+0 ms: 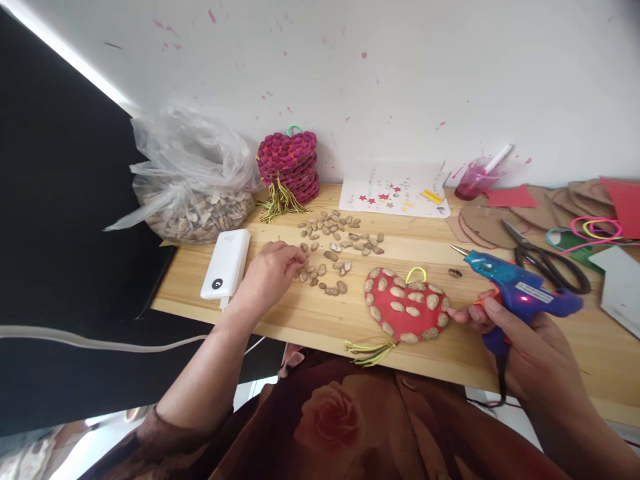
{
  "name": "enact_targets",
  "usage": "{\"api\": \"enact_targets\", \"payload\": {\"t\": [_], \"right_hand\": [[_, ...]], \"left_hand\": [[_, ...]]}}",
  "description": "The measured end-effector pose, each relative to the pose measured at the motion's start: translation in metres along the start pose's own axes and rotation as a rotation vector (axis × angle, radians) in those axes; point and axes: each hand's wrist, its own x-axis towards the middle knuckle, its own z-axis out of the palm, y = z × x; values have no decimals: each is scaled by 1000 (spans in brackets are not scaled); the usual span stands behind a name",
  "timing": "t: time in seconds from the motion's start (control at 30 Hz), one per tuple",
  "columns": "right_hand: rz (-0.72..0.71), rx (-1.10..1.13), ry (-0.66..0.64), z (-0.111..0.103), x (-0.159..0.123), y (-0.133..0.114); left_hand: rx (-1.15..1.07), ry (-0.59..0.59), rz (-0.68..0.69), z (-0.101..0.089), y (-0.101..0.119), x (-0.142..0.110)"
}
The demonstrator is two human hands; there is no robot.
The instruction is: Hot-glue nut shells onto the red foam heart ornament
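Note:
My left hand (274,268) reaches into the left side of the loose peanut shells (327,223) on the table. Its fingers are pressed together among the shells, and whatever they pinch is hidden. In my right hand (525,347) is a blue glue gun (520,283), its red light lit and its nozzle pointing left. An index finger rests by the orange trigger. Between the hands lies a red heart-shaped piece (400,319) with peanut shells around its edge and several in the middle. It has a yellow loop on top and a yellow-green tassel (373,352) below.
A clear bag of shells (200,207) and a white power bank (226,263) stand left. Stacked magenta hearts (290,163), a sheet with stars (365,193) and a stained cup (475,181) line the wall. Scissors (545,263) and cardboard pieces (493,223) lie right.

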Motion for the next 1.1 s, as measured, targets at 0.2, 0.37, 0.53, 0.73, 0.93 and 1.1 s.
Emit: {"api": "enact_targets", "payload": {"t": [0.2, 0.37, 0.53, 0.73, 0.93, 1.1], "right_hand": [[10, -3, 25, 3, -2, -5], [42, -4, 55, 5, -3, -7], [65, 14, 68, 5, -3, -8], [81, 19, 72, 3, -4, -7], [94, 0, 94, 8, -5, -11], [76, -19, 83, 7, -5, -11]], "left_hand": [[37, 23, -58, -10, -7, -4], [64, 4, -16, -6, -5, -4], [109, -35, -24, -2, -1, -1], [111, -68, -34, -11, 2, -5], [140, -24, -5, -21, -1, -7], [122, -11, 29, -24, 2, -9]]}}
